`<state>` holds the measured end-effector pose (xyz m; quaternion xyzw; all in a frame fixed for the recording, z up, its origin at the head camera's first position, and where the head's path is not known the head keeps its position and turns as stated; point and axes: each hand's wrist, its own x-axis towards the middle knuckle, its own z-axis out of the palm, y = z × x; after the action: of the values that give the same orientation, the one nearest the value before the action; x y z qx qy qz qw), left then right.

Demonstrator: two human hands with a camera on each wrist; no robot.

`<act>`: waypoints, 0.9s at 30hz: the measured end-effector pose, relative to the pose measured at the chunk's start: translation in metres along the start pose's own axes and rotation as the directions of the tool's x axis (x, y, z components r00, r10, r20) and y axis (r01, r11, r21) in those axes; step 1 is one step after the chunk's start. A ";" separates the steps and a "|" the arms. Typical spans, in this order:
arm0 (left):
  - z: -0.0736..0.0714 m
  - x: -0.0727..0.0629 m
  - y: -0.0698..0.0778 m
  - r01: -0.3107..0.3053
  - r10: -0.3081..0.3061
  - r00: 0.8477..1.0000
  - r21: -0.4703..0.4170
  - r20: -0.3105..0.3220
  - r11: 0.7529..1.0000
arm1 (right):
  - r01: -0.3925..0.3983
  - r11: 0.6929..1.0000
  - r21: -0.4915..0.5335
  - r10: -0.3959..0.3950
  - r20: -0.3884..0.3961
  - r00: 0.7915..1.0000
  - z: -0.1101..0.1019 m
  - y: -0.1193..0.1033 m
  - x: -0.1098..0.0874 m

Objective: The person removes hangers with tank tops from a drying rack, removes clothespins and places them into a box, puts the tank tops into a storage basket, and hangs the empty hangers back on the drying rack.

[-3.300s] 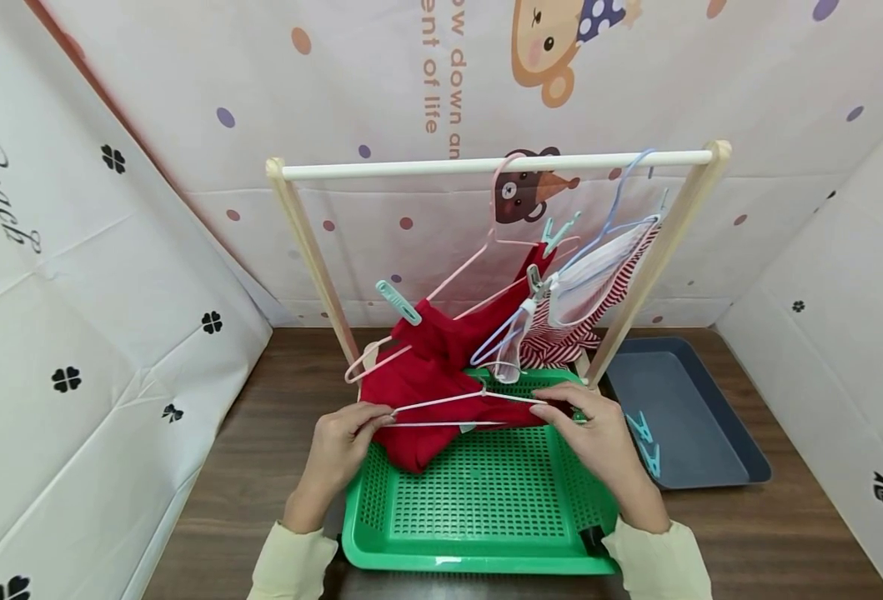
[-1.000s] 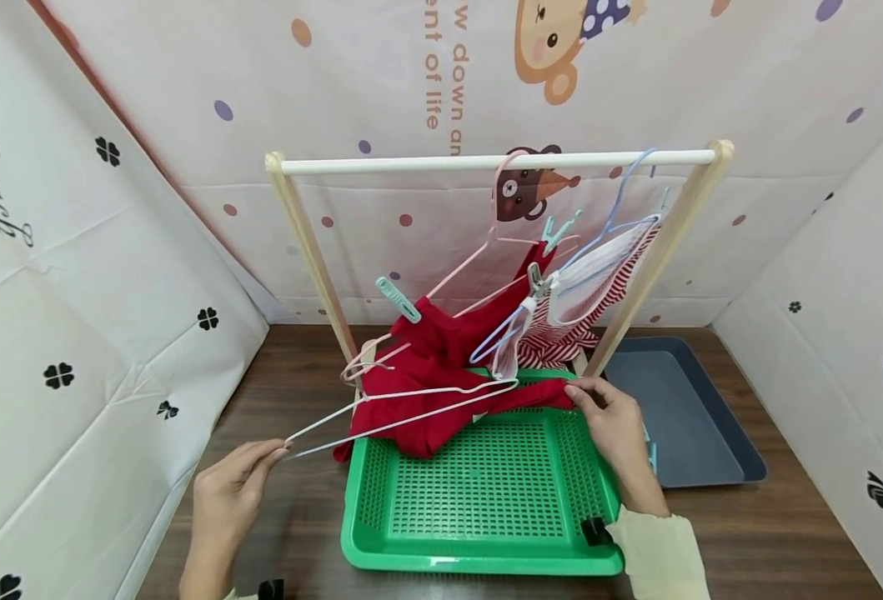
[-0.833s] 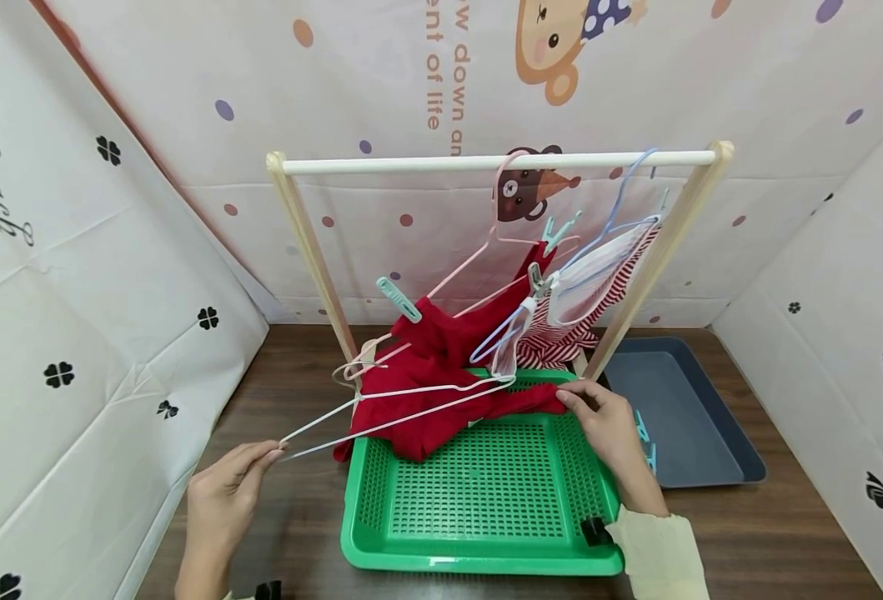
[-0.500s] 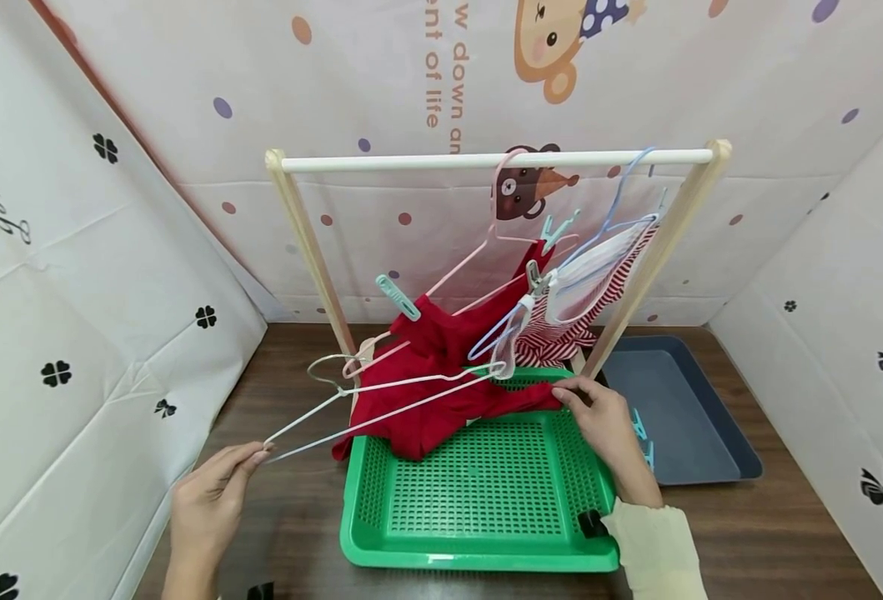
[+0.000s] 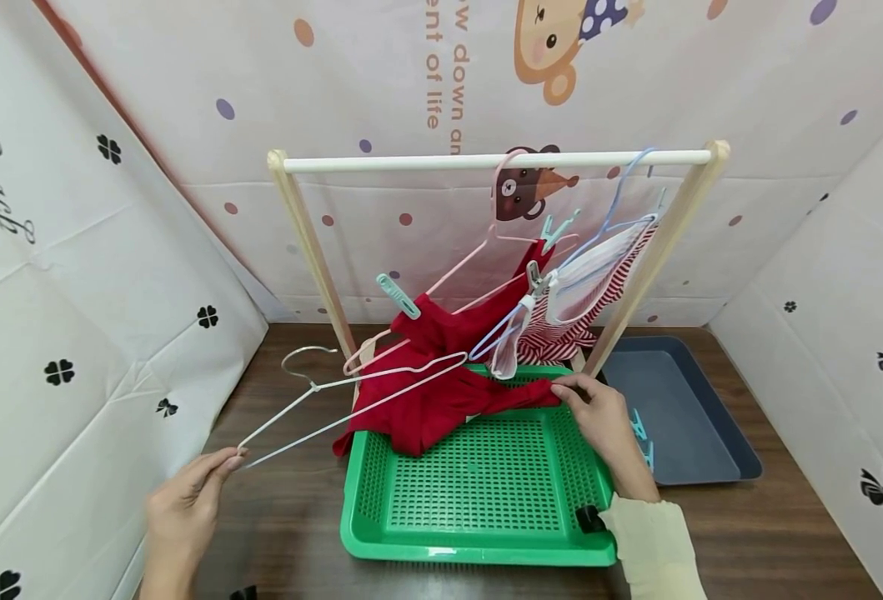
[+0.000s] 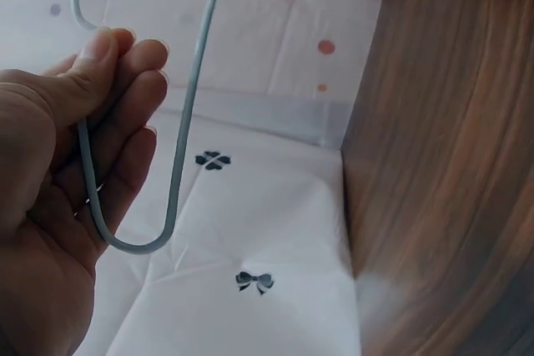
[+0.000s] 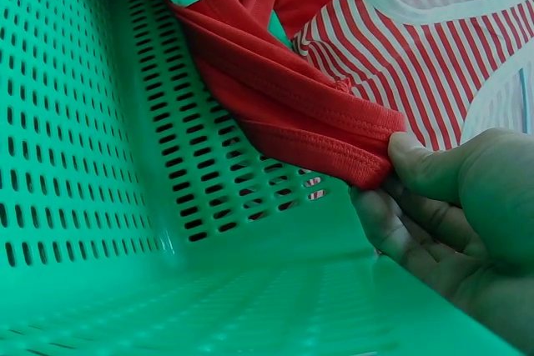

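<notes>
Pinching one end of a thin white clothes hanger [image 5: 314, 387], the left hand [image 5: 186, 504] is well apart from the right hand [image 5: 608, 427], whose thumb and fingertips grip the edge of a bright red cloth garment [image 5: 426, 417]. That garment lies bunched over the far part of a green perforated plastic basket [image 5: 479, 552], a small pale label showing on it in the right wrist view. The hanger, its hook upward, slants across in front of the garment; whether they touch cannot be told. At the basket's far side, a pale wooden rack with a white crossbar [image 5: 411, 164] carries a pink hanger [image 5: 494, 200] with mint-green clothes pegs [image 5: 398, 297] and a light blue hanger [image 5: 618, 200] with a red-and-white striped garment [image 7: 417, 64]. On the right, a dark grey rectangular tray [image 5: 692, 417] rests on a brown wood-grain table [image 5: 779, 533], light blue clothes pegs [image 5: 639, 427] near its left edge
</notes>
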<state>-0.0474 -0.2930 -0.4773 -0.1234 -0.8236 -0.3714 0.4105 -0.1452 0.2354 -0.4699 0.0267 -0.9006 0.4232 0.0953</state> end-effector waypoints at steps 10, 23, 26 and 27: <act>-0.018 0.008 -0.003 0.050 -0.048 0.999 0.102 -0.019 0.994 | -0.019 1.000 0.013 0.019 -0.001 1.000 0.000 0.001 -0.001; -0.051 0.004 -0.006 0.145 -0.145 0.989 0.237 -0.017 0.961 | -0.021 1.000 0.015 0.021 -0.003 1.000 0.000 -0.001 0.000; -0.054 0.003 -0.005 0.165 -0.163 0.986 0.264 -0.030 0.950 | -0.030 0.999 0.017 0.030 0.005 1.000 0.000 -0.002 0.000; -0.054 0.004 -0.004 0.167 -0.164 0.986 0.268 -0.032 0.949 | -0.034 0.999 0.019 0.034 0.006 0.999 0.000 -0.002 0.000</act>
<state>-0.0206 -0.3346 -0.4557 0.0049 -0.8719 -0.2897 0.3947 -0.1448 0.2343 -0.4685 0.0133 -0.8971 0.4332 0.0851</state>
